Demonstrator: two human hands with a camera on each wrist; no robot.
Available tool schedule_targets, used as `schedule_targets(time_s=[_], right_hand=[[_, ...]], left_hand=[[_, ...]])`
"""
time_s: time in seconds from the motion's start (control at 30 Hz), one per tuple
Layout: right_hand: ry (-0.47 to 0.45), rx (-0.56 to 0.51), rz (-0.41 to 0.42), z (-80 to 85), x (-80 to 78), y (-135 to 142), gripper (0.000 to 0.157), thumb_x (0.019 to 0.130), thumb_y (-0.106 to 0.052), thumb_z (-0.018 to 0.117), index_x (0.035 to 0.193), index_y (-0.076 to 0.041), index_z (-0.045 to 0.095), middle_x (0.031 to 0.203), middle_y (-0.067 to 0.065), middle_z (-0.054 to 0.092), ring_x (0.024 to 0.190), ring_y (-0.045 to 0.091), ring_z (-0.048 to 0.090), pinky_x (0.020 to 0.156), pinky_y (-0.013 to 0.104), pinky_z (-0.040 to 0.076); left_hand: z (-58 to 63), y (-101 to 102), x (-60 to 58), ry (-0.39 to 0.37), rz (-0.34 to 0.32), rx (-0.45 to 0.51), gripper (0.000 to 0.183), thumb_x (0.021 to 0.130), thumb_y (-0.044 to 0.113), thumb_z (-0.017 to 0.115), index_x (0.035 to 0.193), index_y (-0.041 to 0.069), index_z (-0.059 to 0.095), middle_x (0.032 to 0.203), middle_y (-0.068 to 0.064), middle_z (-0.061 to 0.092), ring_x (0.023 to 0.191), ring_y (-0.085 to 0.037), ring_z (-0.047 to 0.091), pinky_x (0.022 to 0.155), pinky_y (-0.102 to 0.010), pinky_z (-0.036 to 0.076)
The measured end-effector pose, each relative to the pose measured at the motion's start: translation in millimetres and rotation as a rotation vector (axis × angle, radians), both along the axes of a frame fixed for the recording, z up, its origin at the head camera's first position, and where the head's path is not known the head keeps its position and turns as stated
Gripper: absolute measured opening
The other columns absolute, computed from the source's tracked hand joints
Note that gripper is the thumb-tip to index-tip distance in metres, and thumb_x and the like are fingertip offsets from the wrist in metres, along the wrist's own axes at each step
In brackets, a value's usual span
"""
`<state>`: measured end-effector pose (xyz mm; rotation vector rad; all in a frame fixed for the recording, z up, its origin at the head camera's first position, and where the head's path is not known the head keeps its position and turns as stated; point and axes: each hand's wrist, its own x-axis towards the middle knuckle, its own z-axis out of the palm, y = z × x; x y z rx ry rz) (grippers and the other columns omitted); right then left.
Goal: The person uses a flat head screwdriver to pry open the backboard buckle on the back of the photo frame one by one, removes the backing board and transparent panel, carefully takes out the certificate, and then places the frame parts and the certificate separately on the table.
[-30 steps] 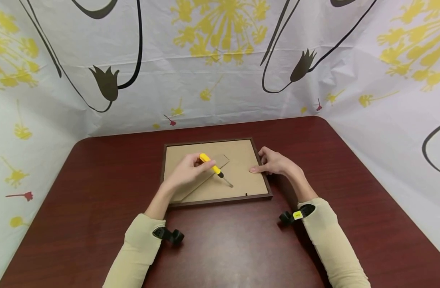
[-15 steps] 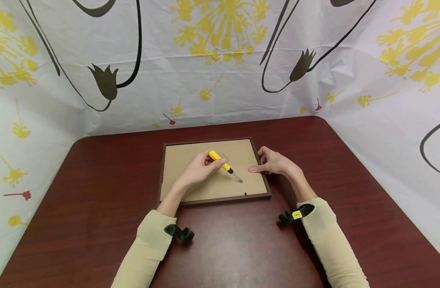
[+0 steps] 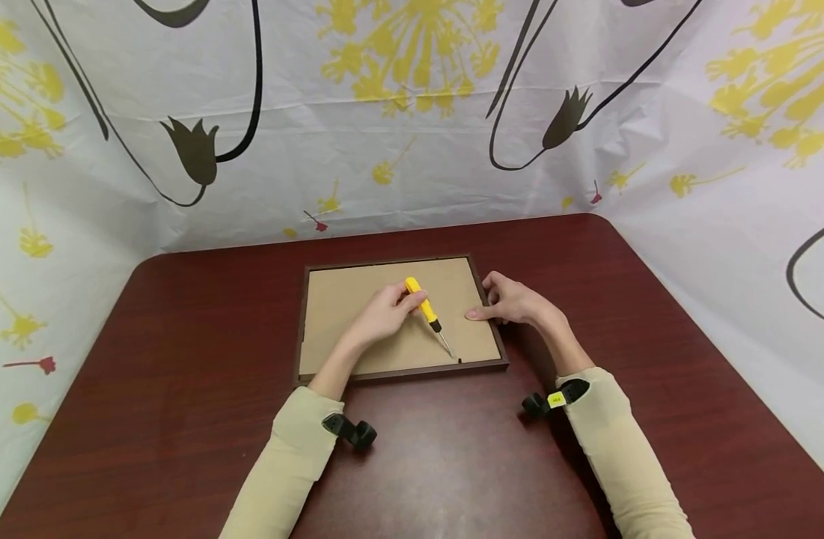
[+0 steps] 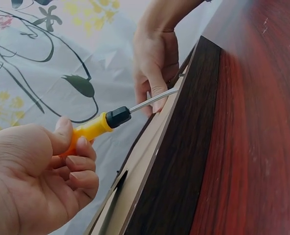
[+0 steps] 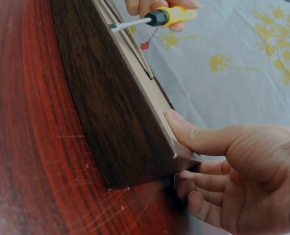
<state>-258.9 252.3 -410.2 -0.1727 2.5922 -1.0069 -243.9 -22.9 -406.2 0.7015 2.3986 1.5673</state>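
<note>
A picture frame [image 3: 412, 372] lies face down on the table, its tan backing board [image 3: 337, 299] showing. My left hand [image 3: 379, 314] grips the yellow handle of a flat-tipped screwdriver [image 4: 91, 128] between thumb and fingers. The shaft slants down to the frame's near inner edge, its tip close beside a small black tab [image 3: 459, 361]; whether they touch is unclear. At the right side, my right hand [image 3: 516, 301] holds the frame, thumb pressing on the backing board and fingers curled around the outer edge. The right wrist view shows these fingers low against the frame's side [image 5: 120, 122].
The dark red table [image 3: 452, 464] extends around the frame on all sides. A white sheet [image 3: 412, 180] with yellow and dark flower prints hangs behind and beside it. A wrist camera [image 3: 351, 433] is strapped to each sleeve.
My left hand has moved right, and the screwdriver tip has come down to the near edge beside the tab. The flap on the board is now hidden behind the hand. My right hand stays put.
</note>
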Motion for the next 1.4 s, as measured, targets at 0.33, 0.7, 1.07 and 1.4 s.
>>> schedule_targets(time_s=[0.33, 0.7, 1.07, 1.4], right_hand=[[0.000, -0.017, -0.002, 0.7, 0.6, 0, 0.069, 0.086, -0.030, 0.084, 0.126, 0.003, 0.040, 0.093, 0.012, 0.051, 0.066, 0.022, 0.053, 0.063, 0.033, 0.047], [-0.002, -0.004, 0.004, -1.0, -1.5, -1, 0.070, 0.086, -0.031, 0.083, 0.128, 0.003, 0.039, 0.092, 0.012, 0.051, 0.066, 0.022, 0.053, 0.063, 0.034, 0.047], [0.001, 0.003, 0.000, 0.4, -0.8, 0, 0.071, 0.085, -0.034, 0.083, 0.127, 0.003, 0.040, 0.094, 0.013, 0.049, 0.068, 0.022, 0.052, 0.062, 0.033, 0.047], [-0.012, -0.012, 0.004, 0.3, -0.8, 0, 0.066, 0.087, -0.030, 0.082, 0.125, 0.003, 0.038, 0.089, 0.011, 0.047, 0.065, 0.020, 0.048, 0.061, 0.033, 0.045]], left_hand=[[-3.0, 17, -2.4, 0.018, -0.010, -0.020, 0.023, 0.107, 0.018, 0.051, 0.095, 0.001, 0.060, 0.079, -0.007, 0.058, 0.069, -0.014, 0.046, 0.067, -0.026, 0.038], [-2.5, 26, -2.3, 0.059, -0.001, -0.078, 0.022, 0.108, 0.019, 0.050, 0.097, 0.001, 0.060, 0.077, -0.007, 0.058, 0.068, -0.015, 0.047, 0.067, -0.026, 0.039], [2.0, 32, 2.7, 0.103, -0.022, -0.070, 0.025, 0.107, 0.024, 0.053, 0.098, 0.002, 0.062, 0.081, -0.010, 0.063, 0.072, -0.017, 0.055, 0.068, -0.026, 0.043], [27.0, 30, 20.7, 0.228, -0.131, -0.133, 0.027, 0.105, 0.027, 0.057, 0.087, 0.008, 0.062, 0.078, -0.010, 0.064, 0.059, -0.010, 0.045, 0.057, -0.022, 0.036]])
